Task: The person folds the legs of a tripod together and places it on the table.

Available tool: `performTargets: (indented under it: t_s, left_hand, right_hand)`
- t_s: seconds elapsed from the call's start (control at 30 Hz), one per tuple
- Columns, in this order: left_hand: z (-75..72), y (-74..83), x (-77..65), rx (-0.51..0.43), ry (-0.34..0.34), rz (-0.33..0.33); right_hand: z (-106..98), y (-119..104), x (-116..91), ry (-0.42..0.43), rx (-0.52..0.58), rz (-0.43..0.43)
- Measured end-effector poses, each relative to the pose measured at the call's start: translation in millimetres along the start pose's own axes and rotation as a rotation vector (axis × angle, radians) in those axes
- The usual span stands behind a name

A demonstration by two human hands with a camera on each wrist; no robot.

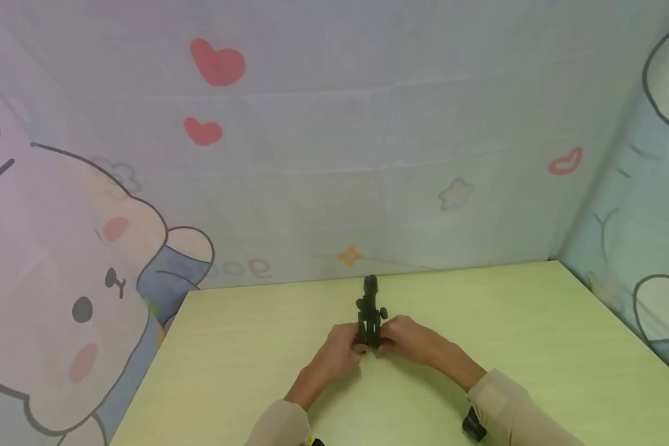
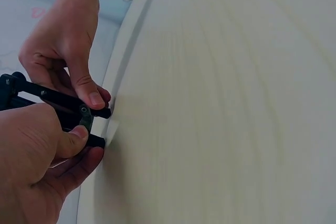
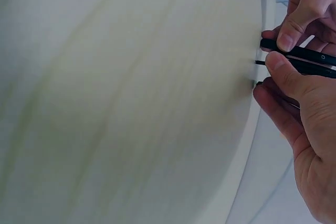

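Left thumb and fingers pinch one leg of a black tripod point(image 1: 370, 313); right thumb and fingers pinch another. Left hand point(image 1: 342, 348) and right hand point(image 1: 411, 339) face each other at its lower end, close together. Tripod's head points toward the far edge of the pale yellow-green desk point(image 1: 245, 359), well in from left and right edges; whether the feet touch the top, cannot tell. Light sleeves point(image 1: 504, 399) reach in across the near edge. Beyond the far edge, a printed cloth point(image 1: 323, 142) with hearts.
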State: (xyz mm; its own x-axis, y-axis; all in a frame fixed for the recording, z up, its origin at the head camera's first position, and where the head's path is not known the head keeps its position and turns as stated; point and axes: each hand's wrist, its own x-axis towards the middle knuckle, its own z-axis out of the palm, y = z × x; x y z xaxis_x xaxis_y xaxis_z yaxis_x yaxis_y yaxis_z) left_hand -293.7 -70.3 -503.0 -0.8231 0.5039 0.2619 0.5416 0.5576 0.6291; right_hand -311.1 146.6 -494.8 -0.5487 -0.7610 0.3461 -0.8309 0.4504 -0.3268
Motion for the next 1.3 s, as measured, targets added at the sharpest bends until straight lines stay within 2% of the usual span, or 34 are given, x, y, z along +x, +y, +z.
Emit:
performTargets:
  t_s: [0.2, 0.37, 0.57, 0.67, 0.93, 1.13, 1.3]
  left_hand:
    - [-0.5, 0.2, -1.3, -0.009, 0.01, 0.009]
    - [1.3, -2.0, -4.5, -0.022, 0.075, 0.041]
    - [6.2, -5.3, -8.3, -0.123, 0.171, 0.02]
    - [8.6, -6.6, -9.5, -0.141, 0.198, 0.008]
    - [9.0, -5.2, -13.4, -0.18, 0.164, -0.028]
    - [8.0, -5.0, -17.8, -0.12, 0.118, 0.028]
    - [9.5, 0.0, -19.4, -0.067, 0.098, 0.016]
  right_hand:
    - [2, 0, -1, 0.01, 0.053, 0.05]
    - [2, -2, -6, 0.038, 0.161, 0.085]
    - [3, -6, -10, 0.036, 0.25, 0.109]
    - [3, -10, -9, 0.024, 0.265, 0.108]
    - [9, -16, -8, 0.054, 0.194, 0.077]
    - [10, -17, -7, 0.04, 0.172, 0.057]
    - [3, -17, -7, 0.028, 0.157, 0.078]
